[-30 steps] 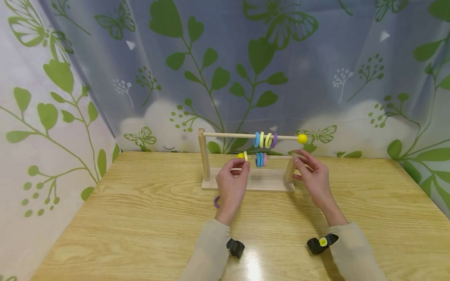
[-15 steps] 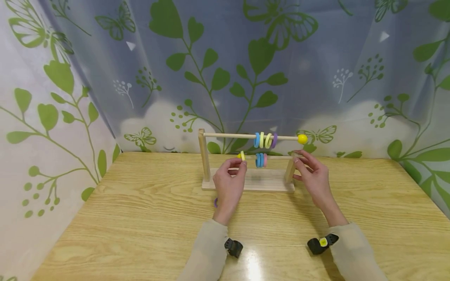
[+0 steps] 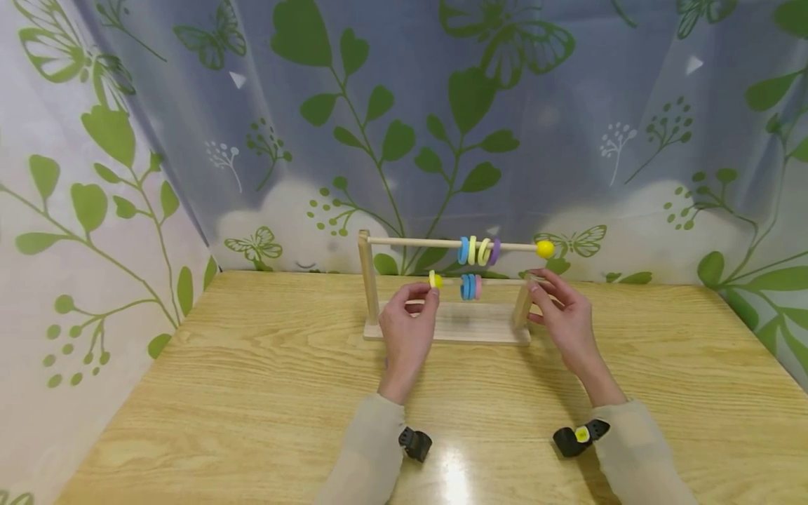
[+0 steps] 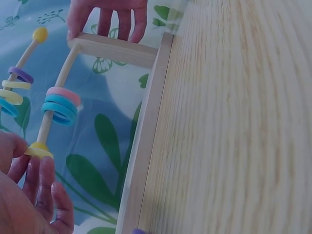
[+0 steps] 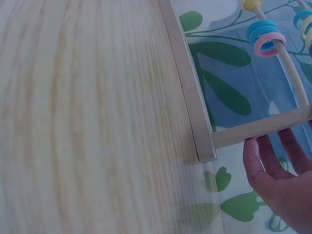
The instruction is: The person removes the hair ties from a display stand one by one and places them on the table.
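My left hand (image 3: 409,326) pinches a pale yellow ring (image 4: 40,152) between thumb and fingers, at the outer end of the stand's lower rod. In the head view the ring sits just left of the rod's yellow end ball (image 3: 438,280); whether it still surrounds any of the ball I cannot tell. My right hand (image 3: 564,319) grips the top of the right post (image 3: 522,305) of the wooden stand (image 3: 480,334). Farther along the lower rod hang blue rings (image 3: 466,287) and a pink ring (image 5: 269,45).
The upper rod (image 3: 410,242) runs from the left post (image 3: 367,277) to a yellow ball (image 3: 545,249), carrying blue, pale yellow and purple rings (image 3: 495,252). A purple ring (image 4: 139,231) on the table is mostly hidden by my left wrist. A patterned curtain (image 3: 404,140) stands behind.
My left hand has moved left with the yellow ring, from the rod side of the end ball to its outer side. The right hand stays on the post.
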Tool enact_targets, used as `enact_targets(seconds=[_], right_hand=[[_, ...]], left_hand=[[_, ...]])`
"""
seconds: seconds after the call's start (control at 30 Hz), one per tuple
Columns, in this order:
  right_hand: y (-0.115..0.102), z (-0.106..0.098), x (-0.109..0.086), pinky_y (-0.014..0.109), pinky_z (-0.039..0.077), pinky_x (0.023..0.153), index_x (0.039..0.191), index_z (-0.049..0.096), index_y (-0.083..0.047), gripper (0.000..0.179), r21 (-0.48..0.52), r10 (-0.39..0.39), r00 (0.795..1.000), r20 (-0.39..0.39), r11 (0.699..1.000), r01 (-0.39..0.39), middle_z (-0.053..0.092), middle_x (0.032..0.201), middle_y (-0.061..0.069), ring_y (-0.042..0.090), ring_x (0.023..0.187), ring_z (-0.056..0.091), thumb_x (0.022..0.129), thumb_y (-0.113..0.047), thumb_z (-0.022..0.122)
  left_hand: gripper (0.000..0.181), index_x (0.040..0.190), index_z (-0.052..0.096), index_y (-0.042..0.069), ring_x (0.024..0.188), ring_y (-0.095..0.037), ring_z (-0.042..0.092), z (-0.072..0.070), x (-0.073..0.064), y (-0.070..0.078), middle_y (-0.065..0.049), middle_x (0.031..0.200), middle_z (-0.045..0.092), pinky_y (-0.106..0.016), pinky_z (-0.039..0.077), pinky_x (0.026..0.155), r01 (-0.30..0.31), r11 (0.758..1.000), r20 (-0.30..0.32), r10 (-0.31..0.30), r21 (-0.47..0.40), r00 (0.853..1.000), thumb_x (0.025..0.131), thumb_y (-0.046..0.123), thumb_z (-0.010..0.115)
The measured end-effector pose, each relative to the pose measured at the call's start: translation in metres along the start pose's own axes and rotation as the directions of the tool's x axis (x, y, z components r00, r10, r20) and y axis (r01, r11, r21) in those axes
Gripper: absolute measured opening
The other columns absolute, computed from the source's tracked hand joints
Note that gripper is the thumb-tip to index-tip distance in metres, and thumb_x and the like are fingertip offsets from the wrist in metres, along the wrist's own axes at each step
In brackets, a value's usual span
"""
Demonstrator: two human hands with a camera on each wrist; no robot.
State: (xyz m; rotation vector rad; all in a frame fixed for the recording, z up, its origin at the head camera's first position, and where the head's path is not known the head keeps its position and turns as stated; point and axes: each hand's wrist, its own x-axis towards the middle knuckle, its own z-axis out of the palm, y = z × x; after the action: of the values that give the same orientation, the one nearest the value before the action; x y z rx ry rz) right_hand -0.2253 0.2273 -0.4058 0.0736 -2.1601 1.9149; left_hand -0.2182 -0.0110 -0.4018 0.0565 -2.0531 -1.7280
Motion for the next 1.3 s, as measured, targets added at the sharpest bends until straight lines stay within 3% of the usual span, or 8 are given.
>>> enact_targets(seconds=[0.17, 0.63, 0.9, 1.13, 1.3], right_hand=[[-0.002, 0.000, 0.000, 0.023, 0.062, 0.074, 0.142, 0.056, -0.003, 0.045, -0.008, 0.003, 1.000, 0.001, 1.000, -0.003, 0.068, 0.107, -0.024, -0.003, 0.100, 0.066, 0.103, -0.024, 0.061], [0.000, 0.001, 0.000, 0.022, 0.062, 0.073, 0.140, 0.058, -0.003, 0.044, 0.000, -0.002, 1.000, -0.006, 1.000, 0.002, 0.068, 0.111, -0.016, -0.001, 0.100, 0.067, 0.103, -0.025, 0.062], [0.000, 0.000, -0.002, 0.021, 0.061, 0.074, 0.145, 0.054, -0.002, 0.048, -0.012, 0.015, 1.000, 0.000, 1.000, -0.016, 0.066, 0.110, -0.021, -0.003, 0.101, 0.065, 0.104, -0.025, 0.061], [0.000, 0.000, 0.000, 0.021, 0.061, 0.073, 0.145, 0.054, -0.002, 0.047, -0.012, 0.011, 1.000, -0.003, 1.000, -0.011, 0.067, 0.110, -0.022, -0.003, 0.101, 0.066, 0.104, -0.024, 0.061], [0.000, 0.001, 0.000, 0.021, 0.061, 0.073, 0.143, 0.055, -0.002, 0.046, -0.022, 0.005, 1.000, -0.009, 1.000, -0.005, 0.067, 0.109, -0.022, -0.004, 0.099, 0.066, 0.103, -0.025, 0.061]], left_hand=[[0.012, 0.099, 0.078, 0.009, 0.075, -0.019, 0.067, -0.004, 0.002, -0.001, -0.007, 0.097, 0.077, -0.027, 0.056, 0.071, -0.005, 1.000, 0.000, 0.005, 0.007, 1.000, 0.094, 0.018, 0.073], [0.012, 0.102, 0.076, 0.010, 0.084, -0.020, 0.070, -0.028, 0.004, -0.003, -0.007, 0.096, 0.078, -0.022, 0.055, 0.070, 0.025, 1.000, 0.028, -0.026, 0.014, 0.999, 0.094, 0.019, 0.072], [0.012, 0.103, 0.076, 0.008, 0.084, -0.022, 0.072, -0.037, 0.004, -0.008, -0.009, 0.093, 0.079, -0.021, 0.055, 0.072, 0.015, 0.998, 0.055, -0.018, 0.057, 0.998, 0.094, 0.015, 0.071], [0.015, 0.104, 0.076, 0.004, 0.082, -0.019, 0.072, -0.047, 0.005, -0.010, -0.009, 0.093, 0.079, -0.019, 0.056, 0.071, -0.001, 0.996, 0.139, -0.012, 0.093, 0.990, 0.095, 0.013, 0.070], [0.014, 0.103, 0.076, 0.004, 0.077, -0.013, 0.070, -0.053, 0.007, -0.011, -0.009, 0.089, 0.078, -0.021, 0.056, 0.072, -0.042, 0.991, 0.246, 0.009, 0.127, 0.969, 0.095, 0.014, 0.070]])
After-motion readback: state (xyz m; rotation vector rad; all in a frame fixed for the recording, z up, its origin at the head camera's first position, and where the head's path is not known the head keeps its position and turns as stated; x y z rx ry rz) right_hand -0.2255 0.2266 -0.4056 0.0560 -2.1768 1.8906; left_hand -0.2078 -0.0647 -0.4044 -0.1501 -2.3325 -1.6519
